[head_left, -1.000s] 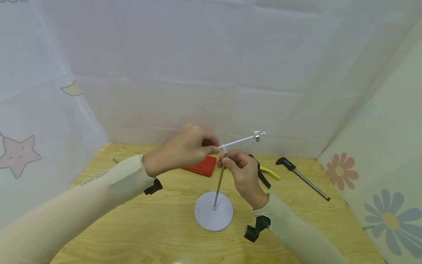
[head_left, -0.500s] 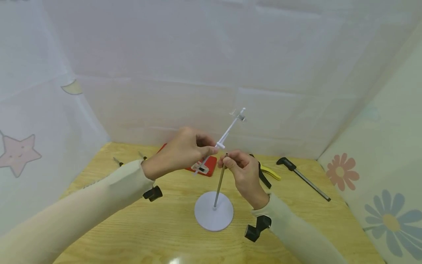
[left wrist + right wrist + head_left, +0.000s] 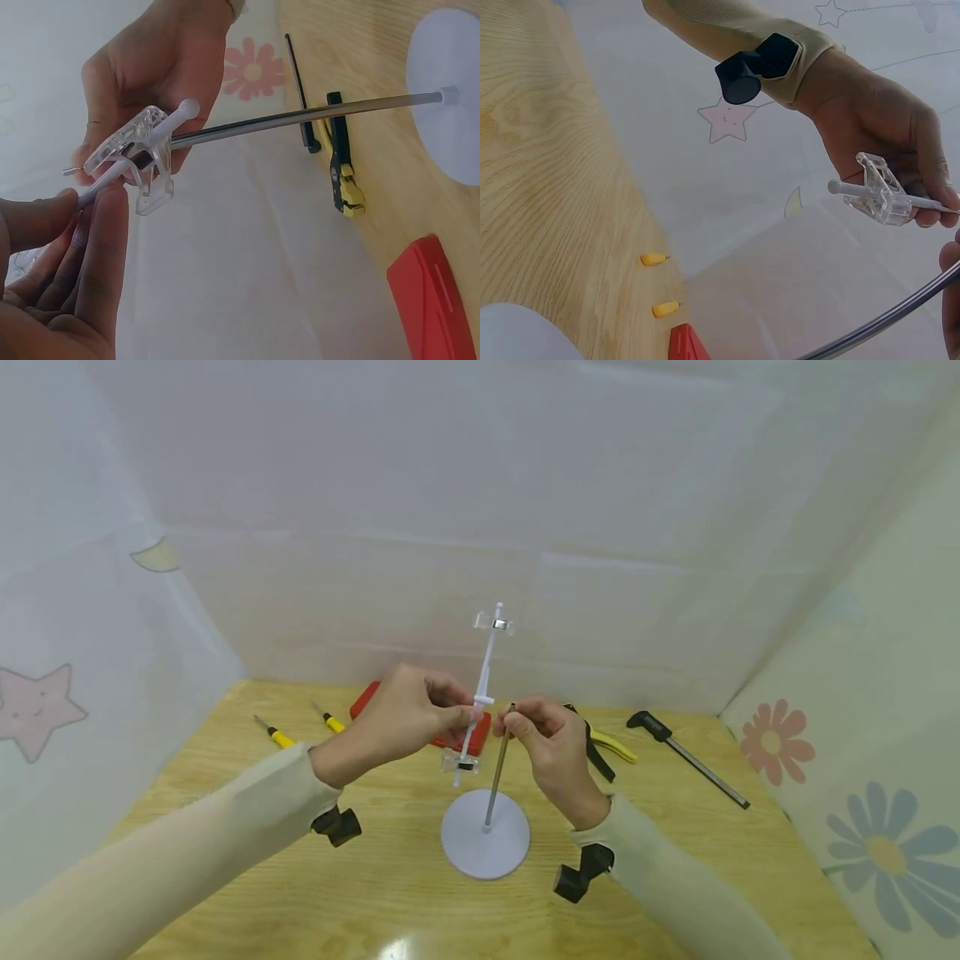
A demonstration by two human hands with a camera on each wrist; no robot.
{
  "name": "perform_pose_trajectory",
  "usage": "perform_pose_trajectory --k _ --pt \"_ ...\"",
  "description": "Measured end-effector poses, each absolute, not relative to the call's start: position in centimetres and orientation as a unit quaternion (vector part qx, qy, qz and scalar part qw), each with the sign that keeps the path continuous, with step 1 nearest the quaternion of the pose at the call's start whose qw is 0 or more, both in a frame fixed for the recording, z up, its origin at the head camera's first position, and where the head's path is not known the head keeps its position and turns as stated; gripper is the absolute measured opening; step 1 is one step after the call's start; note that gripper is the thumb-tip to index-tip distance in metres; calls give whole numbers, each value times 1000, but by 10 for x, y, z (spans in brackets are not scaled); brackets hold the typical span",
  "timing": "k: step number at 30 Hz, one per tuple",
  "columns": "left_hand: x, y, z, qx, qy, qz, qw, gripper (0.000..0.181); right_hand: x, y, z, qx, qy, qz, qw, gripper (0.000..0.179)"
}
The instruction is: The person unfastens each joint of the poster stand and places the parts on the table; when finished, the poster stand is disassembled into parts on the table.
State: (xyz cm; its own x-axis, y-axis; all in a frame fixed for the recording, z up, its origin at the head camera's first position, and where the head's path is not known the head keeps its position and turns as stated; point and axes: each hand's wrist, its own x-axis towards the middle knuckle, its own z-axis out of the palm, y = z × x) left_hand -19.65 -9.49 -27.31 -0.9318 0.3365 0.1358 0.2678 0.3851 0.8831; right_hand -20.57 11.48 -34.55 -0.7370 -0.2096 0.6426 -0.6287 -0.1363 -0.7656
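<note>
My left hand [image 3: 408,710] pinches a thin white plastic rod [image 3: 487,660] near its middle, between thumb and fingers. Each end of the rod carries a clear plastic clip, one high [image 3: 501,625] and one low [image 3: 459,763]. A short white cross-piece [image 3: 483,700] sits beside the pinch. With thumb and fingers, my right hand [image 3: 553,745] grips the top of a metal pole [image 3: 498,777]. That pole stands, slightly tilted in view, on a round white base [image 3: 480,857] on the table. The rod is just left of the pole's bare tip. In the left wrist view, a clip [image 3: 150,161] overlaps the pole.
Behind my left hand lies a red case [image 3: 366,695], partly hidden. Two yellow-handled screwdrivers [image 3: 279,737] lie at the back left. Yellow-and-black pliers [image 3: 615,746] and a caliper [image 3: 697,762] are to the right. Cloth walls [image 3: 637,610] border the wooden table [image 3: 337,893].
The white rod has come off the pole's top and swung from pointing right to nearly upright in view. My left hand shifted slightly left with it; my right hand stays on the pole.
</note>
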Motion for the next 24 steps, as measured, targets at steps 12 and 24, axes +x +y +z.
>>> perform_pose_trajectory --k 12,24 --pt "-197 -104 -296 131 806 571 81 16 -204 114 -346 320 -649 674 151 26" --pt "-193 -115 -318 89 788 600 108 22 -204 116 -346 320 -660 662 153 23"
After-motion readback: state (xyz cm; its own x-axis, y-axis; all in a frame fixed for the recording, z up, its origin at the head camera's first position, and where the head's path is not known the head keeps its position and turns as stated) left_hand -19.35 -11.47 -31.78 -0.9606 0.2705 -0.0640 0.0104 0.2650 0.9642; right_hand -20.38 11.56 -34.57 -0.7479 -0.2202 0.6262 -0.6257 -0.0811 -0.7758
